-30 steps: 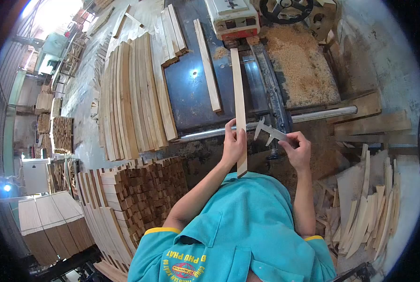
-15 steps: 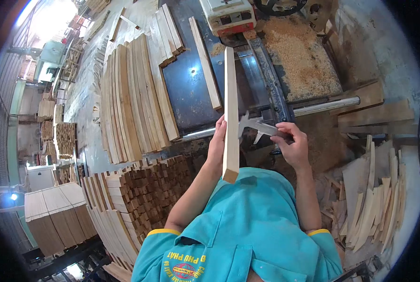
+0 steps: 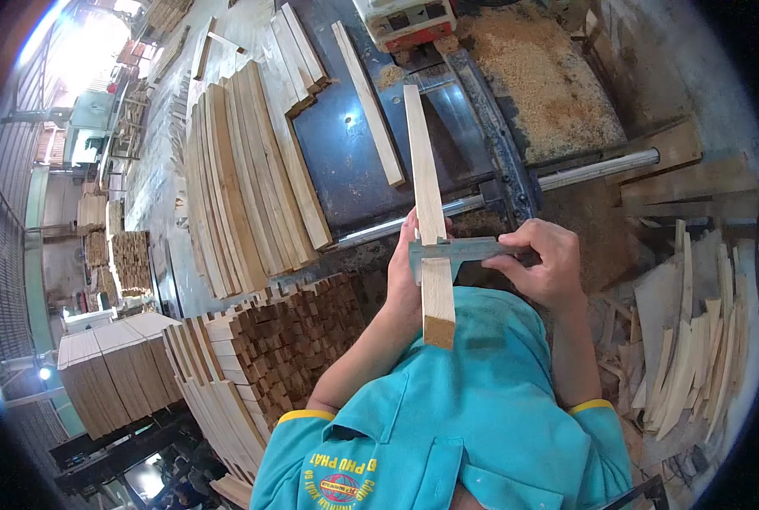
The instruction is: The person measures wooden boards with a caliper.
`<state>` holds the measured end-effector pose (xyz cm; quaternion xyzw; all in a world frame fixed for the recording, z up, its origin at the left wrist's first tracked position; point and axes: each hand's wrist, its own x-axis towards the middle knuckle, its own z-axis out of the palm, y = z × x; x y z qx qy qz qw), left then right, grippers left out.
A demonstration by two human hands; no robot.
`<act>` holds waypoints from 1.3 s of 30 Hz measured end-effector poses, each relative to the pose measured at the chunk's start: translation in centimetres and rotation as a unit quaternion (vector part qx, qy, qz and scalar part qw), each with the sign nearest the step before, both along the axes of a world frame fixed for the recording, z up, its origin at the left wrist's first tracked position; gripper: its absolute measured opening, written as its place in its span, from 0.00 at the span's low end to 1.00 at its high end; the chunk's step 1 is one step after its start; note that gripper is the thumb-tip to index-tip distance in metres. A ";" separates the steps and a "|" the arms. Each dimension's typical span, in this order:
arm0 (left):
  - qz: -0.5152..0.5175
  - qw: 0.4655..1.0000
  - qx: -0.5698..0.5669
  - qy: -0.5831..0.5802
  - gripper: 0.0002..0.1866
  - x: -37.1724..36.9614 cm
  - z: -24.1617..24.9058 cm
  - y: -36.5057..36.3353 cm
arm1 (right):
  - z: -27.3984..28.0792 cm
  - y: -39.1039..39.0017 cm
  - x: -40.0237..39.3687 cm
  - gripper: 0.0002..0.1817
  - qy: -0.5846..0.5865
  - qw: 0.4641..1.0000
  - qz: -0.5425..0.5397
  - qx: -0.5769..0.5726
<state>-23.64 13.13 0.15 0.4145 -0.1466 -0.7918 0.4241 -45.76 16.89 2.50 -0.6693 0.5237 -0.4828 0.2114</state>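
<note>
My left hand is wrapped round a pale squared wood strip, gripping it from the left and beneath. One end of the strip points at my chest and the other reaches out over the saw table. A metal caliper lies across the strip near its close end, with a jaw on either side of the wood. Its right end is pinched between thumb and fingers of my right hand. Part of my left hand's fingers is hidden behind the strip.
Several long strips lie side by side on the machine table, with a single strip nearby. A metal fence and sawdust are ahead. Stacked blocks stand at left, offcuts at right.
The caliper has moved left from beside the wood strip to across it, its jaws now straddling the wood. The strip has turned slightly and come nearer my chest.
</note>
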 end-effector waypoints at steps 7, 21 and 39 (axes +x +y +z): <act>0.004 1.000 -0.018 -0.010 0.25 -0.2 -0.8 -0.2 | 0.2 0.2 -0.1 0.23 0.031 0.999 -0.038 -0.005; 0.015 1.000 -0.008 -0.014 0.25 -0.6 0.4 -0.4 | 1.1 -0.4 -0.4 0.24 0.076 0.995 -0.036 -0.054; -0.021 0.988 0.074 0.131 0.26 0.8 0.4 -0.6 | 0.1 0.1 -0.3 0.20 -0.070 0.997 -0.025 0.027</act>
